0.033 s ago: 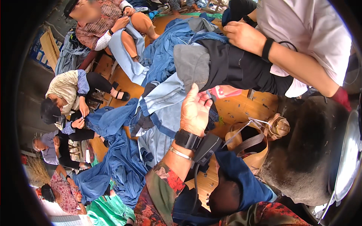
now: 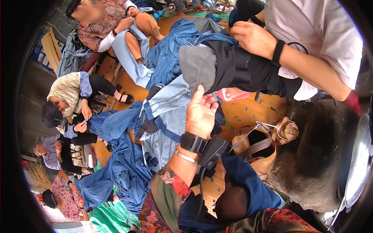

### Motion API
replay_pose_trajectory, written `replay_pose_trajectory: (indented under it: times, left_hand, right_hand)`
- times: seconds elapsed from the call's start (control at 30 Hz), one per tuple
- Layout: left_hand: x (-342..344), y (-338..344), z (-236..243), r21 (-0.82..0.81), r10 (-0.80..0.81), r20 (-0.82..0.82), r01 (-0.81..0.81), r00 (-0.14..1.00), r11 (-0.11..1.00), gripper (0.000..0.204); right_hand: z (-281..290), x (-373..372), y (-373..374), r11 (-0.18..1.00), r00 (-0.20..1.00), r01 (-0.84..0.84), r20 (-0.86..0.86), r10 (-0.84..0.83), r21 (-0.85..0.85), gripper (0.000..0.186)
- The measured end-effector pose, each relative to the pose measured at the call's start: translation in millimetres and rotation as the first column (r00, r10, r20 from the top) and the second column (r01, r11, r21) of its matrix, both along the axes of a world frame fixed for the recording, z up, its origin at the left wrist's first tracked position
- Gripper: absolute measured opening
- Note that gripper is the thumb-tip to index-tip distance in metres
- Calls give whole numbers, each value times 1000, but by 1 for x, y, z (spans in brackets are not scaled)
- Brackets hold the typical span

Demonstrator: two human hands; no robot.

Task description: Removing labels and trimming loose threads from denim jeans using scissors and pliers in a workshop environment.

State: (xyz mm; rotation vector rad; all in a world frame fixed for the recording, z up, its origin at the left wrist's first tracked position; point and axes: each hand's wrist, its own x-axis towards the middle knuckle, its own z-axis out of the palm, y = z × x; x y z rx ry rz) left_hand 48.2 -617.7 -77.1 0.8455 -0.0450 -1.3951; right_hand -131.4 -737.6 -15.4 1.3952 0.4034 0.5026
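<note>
My left hand [image 2: 202, 110] is raised near the middle, palm turned up and fingers loosely curled, apart from the thumb. Its tip overlaps the lower edge of a grey cloth panel [image 2: 198, 66]; whether they touch I cannot tell. Nothing shows in the palm, though a small blue-grey bit lies by the fingertips. Around the wrist are a black strap [image 2: 193, 143], a pale bracelet and a black box with a cable. Light blue jeans [image 2: 169, 97] lie beyond the hand. My right sleeve [image 2: 272, 221] crosses the lower edge, with its hand out of sight.
At upper right a co-worker's hand [image 2: 254, 39] rests over dark cloth. More people sit on the left, handling denim. Blue denim heaps [image 2: 124, 171] cover the wooden floor [image 2: 252, 120]. A tan bag [image 2: 264, 155] and a dark, worn cushion-like block [image 2: 307, 171] stand at right.
My left hand stays almost still, shifting very slightly. The co-worker's forearm at upper right has moved a little.
</note>
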Motion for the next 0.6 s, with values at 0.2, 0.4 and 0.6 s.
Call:
replay_pose_trajectory:
  times: [0.2,0.4,0.6]
  left_hand:
    - [5,-1,-1,6,52,46,-53,998,999,11]
    - [2,3,-13,-73,25,51,-22,998,997,12]
    - [3,2,-12,-122,-22,65,30,998,992,11]
  right_hand:
    - [27,25,-1,881,961,-237,-230,152,-409,27]
    - [-12,38,8,949,785,17,-584,-207,-314,36]
    - [-73,37,-17,385,874,425,-483,64,819,30]
